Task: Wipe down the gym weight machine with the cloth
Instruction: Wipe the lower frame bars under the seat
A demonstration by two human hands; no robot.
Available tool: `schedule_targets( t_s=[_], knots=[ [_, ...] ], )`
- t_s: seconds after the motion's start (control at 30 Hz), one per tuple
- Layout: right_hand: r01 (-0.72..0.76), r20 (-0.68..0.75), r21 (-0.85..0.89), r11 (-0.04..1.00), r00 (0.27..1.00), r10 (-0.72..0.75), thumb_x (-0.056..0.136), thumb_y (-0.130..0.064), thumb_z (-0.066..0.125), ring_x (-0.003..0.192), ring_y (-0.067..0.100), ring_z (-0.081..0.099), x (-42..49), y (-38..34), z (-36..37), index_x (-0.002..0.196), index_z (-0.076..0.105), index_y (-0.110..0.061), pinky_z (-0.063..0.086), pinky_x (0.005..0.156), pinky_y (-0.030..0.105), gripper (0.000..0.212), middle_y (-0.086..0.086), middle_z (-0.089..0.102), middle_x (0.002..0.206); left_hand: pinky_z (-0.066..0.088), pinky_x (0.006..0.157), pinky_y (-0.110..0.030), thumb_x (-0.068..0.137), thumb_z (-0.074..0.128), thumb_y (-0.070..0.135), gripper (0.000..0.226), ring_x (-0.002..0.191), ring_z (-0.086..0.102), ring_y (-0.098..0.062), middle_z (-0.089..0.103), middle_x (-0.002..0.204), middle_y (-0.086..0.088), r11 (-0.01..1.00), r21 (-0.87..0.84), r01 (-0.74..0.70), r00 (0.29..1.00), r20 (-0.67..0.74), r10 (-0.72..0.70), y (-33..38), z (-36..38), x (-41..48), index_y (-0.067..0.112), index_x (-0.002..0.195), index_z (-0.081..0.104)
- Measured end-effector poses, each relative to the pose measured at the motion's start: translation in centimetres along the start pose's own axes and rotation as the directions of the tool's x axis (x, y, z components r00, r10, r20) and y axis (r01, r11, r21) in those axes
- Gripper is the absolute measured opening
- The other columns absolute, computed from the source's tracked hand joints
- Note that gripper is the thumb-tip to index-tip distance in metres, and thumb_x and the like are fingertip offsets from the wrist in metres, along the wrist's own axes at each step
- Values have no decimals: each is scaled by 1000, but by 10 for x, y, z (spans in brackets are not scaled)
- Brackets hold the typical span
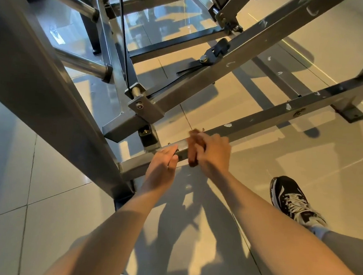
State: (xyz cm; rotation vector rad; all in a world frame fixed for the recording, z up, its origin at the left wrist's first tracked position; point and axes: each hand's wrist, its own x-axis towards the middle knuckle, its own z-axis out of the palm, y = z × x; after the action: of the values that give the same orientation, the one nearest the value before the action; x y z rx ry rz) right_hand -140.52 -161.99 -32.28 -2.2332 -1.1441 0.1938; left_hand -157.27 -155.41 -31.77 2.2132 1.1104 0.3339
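Observation:
A grey steel weight machine fills the upper part of the view, with a low square base bar [263,119] running from lower left to upper right just above the floor. My right hand [215,152] grips a brown cloth [193,150], blurred by motion, wrapped over that bar. My left hand [163,164] holds the same bar just left of the cloth, fingers curled over its top edge. White paint flecks dot the bar further right.
A thick slanted upright [40,88] rises at the left. A second diagonal bar [201,91] with a pivot bracket [145,109] crosses above my hands. Chrome pegs [82,64] stick out at the upper left. My black sneaker [290,198] stands on the glossy tiled floor.

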Motion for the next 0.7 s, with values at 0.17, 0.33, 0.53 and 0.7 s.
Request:
schedule_targets(
  t_s=[0.17,0.33,0.53,0.7],
  knots=[
    [-264,41,356,896,963,267,97,-23,55,102,24,60,-19,-10,16,129,54,-35,53,88,40,34,-1,47,119,17,114,-16,108,38,16,43,139,38,-9,48,151,0,1000,11,-7,1000,-27,7,-18,-4,-8,17,150,45],
    [-155,57,454,877,988,145,91,-19,66,94,17,59,-50,-38,44,123,60,-38,57,84,33,37,-3,48,111,31,121,-40,104,45,13,45,142,40,-28,49,150,-15,947,202,-249,964,-39,262,-32,12,-13,1,147,47],
    [-335,-25,556,761,908,418,86,9,52,69,25,66,-26,7,23,98,66,-19,62,65,39,33,21,62,104,40,115,-43,107,41,12,43,141,38,-23,47,153,-7,951,228,-209,969,-81,233,-31,19,-12,8,149,46],
    [-330,81,627,705,929,362,89,-10,68,76,25,70,-41,-16,34,98,66,-16,61,72,37,11,11,69,93,32,119,-46,108,43,16,43,145,30,-25,41,158,-6,963,231,-139,986,-60,156,-8,19,-15,9,150,45]
  ],
)
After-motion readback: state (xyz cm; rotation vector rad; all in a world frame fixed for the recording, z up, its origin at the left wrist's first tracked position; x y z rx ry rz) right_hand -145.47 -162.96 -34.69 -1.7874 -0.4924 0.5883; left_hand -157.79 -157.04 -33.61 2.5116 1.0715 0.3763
